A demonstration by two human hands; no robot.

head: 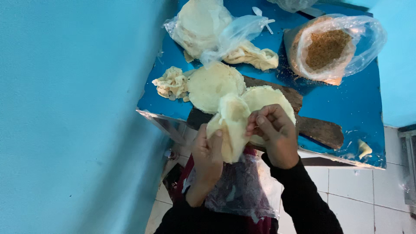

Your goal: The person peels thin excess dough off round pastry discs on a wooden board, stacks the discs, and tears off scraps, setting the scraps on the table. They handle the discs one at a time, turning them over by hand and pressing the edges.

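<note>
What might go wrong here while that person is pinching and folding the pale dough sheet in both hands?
The thin dough sheet is pinched by the right hand while the left hand cups it from below, so it may tear. It hangs past the blue table edge, above the lap; a slip could drop it. The open bag of brown crumbs has already spilled some nearby.

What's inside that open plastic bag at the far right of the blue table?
The bag holds a brown, crumbly filling, heaped and showing through the open mouth. How deep it goes cannot be seen; the pale inner wall and crinkled plastic cover the rest.
</note>
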